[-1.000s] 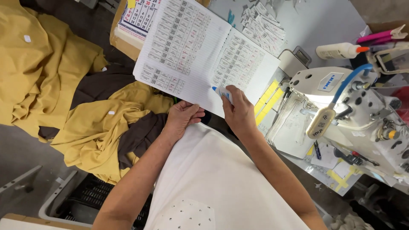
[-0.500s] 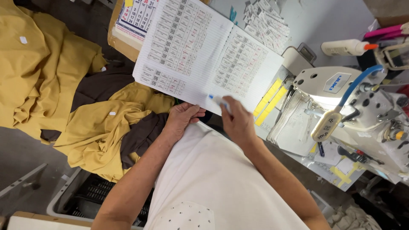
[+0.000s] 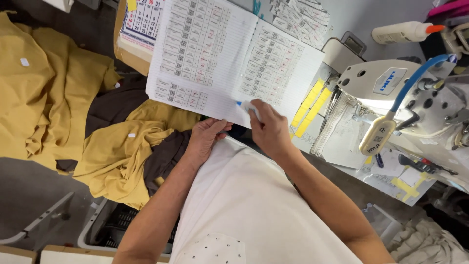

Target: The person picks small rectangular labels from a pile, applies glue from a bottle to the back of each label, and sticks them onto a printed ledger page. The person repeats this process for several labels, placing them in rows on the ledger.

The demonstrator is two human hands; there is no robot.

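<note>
Your left hand (image 3: pixel 202 142) pinches the open notebook (image 3: pixel 215 54) at its bottom edge; right hand (image 3: pixel 269 131) fingers grip a small white-blue stick (image 3: pixel 248 107); pages look thin, floppy, so support near the spine

A single head-worn camera looks steeply down from close above the person's own white-shirted torso, facing the open lined notebook (image 3: pixel 229 58) ahead, the white sewing machine (image 3: pixel 391 88) at right.

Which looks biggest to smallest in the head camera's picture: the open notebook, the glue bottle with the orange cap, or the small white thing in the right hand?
1. Open notebook, by far the largest.
2. Glue bottle.
3. Small white thing pinched in the right hand, partly hidden by fingers, so its full size is unsure.
</note>
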